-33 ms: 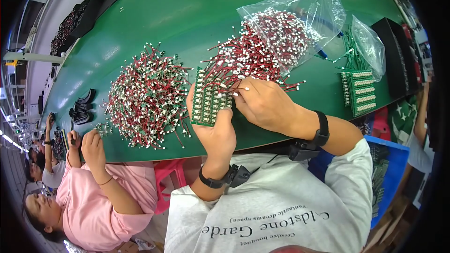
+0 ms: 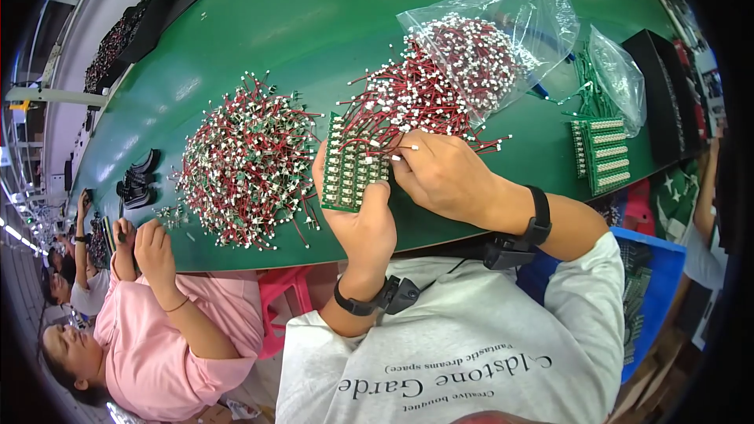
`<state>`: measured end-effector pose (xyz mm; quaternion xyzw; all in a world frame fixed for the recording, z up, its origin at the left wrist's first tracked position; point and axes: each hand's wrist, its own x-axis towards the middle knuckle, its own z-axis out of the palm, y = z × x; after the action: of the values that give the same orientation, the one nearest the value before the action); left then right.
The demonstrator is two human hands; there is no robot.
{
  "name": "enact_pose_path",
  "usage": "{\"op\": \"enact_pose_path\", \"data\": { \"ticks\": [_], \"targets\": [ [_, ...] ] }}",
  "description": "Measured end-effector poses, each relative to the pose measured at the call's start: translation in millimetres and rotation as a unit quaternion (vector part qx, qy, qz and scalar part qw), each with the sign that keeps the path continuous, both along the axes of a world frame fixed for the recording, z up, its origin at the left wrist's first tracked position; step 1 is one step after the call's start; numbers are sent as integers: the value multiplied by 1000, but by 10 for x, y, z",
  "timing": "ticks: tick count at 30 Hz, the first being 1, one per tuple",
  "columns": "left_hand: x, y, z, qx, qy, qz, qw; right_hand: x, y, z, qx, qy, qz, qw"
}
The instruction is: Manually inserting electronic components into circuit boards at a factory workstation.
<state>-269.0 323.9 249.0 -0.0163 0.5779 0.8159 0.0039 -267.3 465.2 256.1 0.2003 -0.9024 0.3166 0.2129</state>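
Note:
My left hand [image 2: 360, 229] is closed around the lower part of a green circuit board panel [image 2: 343, 177], its thumb lying across the front. Rows of white connectors cover the panel, and red wires reach over its upper right part. At the panel's right edge, my right hand [image 2: 444, 177] pinches a thin red wire lead [image 2: 399, 148] with a white plug near the fingertips. Curled fingers hide part of that lead, so I cannot see whether its other end is plugged in. Just beyond both hands lies a heap of red wire leads [image 2: 416, 98] with white plugs.
Left of the panel is a pile of wired small boards [image 2: 247, 165] on the green table [image 2: 330, 8]. A clear plastic bag [image 2: 542, 0] partly covers the heap. Stacked panels [image 2: 609, 159] and a black box [image 2: 664, 98] stand right. A co-worker's hand [image 2: 155, 255] is at left.

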Motion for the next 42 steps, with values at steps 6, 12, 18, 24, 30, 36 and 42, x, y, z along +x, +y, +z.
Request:
{"op": "enact_pose_path", "data": {
  "ticks": [6,12,18,24,30,36,42],
  "targets": [
    [22,18,-18,51,17,9,999,1,-41,-33,-193,-114,-23,974],
    [24,26,17,22,62,5,998,1,-53,-32,-30,-15,8,999],
    [22,-70,7,40,16,38,998,3,-52,-19,-30,56,-2,998],
    [95,-40,-12,42,55,16,997,-22,-57,-68,-5,82,-2,997],
    [91,-105,-51,48,35,13,998,-40,-112,-97,14,83,8,996],
    [-92,-336,106,110,55,141,982,-148,11,49,-38,49,32,998],
    [-168,-456,151,138,24,112,984,-192,64,-89,63,-55,96,992]
  ]
}}
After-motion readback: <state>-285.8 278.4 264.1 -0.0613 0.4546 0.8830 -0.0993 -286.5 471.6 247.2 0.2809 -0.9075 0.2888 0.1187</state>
